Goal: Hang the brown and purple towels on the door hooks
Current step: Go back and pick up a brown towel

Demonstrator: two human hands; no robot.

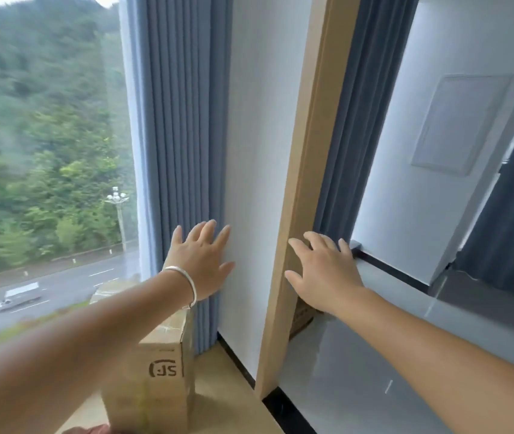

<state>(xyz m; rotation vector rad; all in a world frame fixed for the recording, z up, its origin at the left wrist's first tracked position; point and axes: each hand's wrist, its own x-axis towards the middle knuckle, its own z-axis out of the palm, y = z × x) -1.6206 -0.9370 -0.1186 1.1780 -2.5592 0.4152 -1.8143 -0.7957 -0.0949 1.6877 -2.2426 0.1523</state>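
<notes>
No towel in view; both the left hand [200, 261] and right hand [324, 270], at 6 o'clock, spread empty fingers. Towels likely handle soft and light; pinch one edge.

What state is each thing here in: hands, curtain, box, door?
Left hand: open, fingers spread, in front of the curtain and wall, holds nothing.
Right hand: open, fingers spread, by the door edge.
Curtain: drawn aside, bunched.
Box: taped shut, upright.
Door: edge-on to the camera.
Towels, hooks: not in view.
</notes>
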